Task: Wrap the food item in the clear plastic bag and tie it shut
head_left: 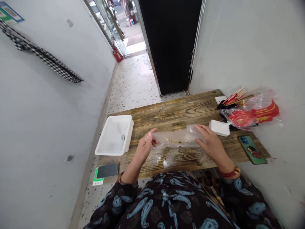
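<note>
viewing remotely, i record a translucent plastic bag (177, 135) stretched over the wooden table (166, 115), right of the white tray (111, 133). my left hand (145, 145), nearer the tray, has its fingers curled round one end; my right hand (211, 141), farther from the tray, grips the other. bag-to-table contact: i cannot tell.

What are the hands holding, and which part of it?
A cloudy plastic wrapping: the left hand holds one end, the right hand the other.
</note>
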Motion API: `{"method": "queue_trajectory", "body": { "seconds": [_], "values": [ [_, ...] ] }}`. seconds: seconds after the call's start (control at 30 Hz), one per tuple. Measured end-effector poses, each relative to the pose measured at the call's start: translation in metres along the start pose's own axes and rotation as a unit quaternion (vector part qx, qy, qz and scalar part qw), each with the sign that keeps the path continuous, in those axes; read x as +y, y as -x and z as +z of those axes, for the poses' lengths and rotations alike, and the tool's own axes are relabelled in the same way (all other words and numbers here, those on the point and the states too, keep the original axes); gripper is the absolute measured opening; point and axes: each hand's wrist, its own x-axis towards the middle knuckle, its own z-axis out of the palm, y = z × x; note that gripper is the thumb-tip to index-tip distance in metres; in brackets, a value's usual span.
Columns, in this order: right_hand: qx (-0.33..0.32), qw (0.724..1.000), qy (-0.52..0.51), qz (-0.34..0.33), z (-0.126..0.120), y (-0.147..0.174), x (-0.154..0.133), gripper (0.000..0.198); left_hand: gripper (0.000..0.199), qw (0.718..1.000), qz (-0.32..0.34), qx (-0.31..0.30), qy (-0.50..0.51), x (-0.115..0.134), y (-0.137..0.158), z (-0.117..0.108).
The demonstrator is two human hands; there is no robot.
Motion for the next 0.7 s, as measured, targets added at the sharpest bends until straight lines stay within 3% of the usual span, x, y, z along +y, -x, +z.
{"method": "queue_trajectory", "body": {
  "seconds": [0.1,0.2,0.3,0.4,0.5,0.6,0.7],
  "values": [
    [-0.021,0.998,0.020,0.048,0.003,0.004,0.011,0.037,0.060,0.999,-0.012,0.012,-0.030,-0.002,0.006,-0.006],
    [0.024,0.991,-0.073,0.114,-0.006,0.008,0.008,0.028,0.057,0.997,-0.023,0.016,-0.068,-0.003,0.013,-0.013],
    [0.116,0.946,-0.240,0.184,-0.030,0.004,-0.016,0.023,0.060,0.998,-0.030,0.014,-0.060,-0.002,0.018,-0.015],
    [0.168,0.909,-0.328,0.194,-0.051,-0.001,-0.045,0.018,0.063,0.999,-0.028,0.007,-0.028,-0.001,0.021,-0.013],
    [0.143,0.914,-0.331,0.184,-0.056,-0.003,-0.056,0.018,0.060,0.999,-0.032,0.012,-0.030,-0.002,0.023,-0.011],
    [0.090,0.920,-0.325,0.199,-0.048,0.002,-0.047,0.021,0.055,0.998,-0.034,0.002,-0.053,-0.004,0.027,-0.011],
    [0.113,0.912,-0.324,0.223,-0.042,0.010,-0.035,0.024,0.053,0.997,-0.038,-0.008,-0.064,-0.003,0.031,-0.011]
  ]
}}
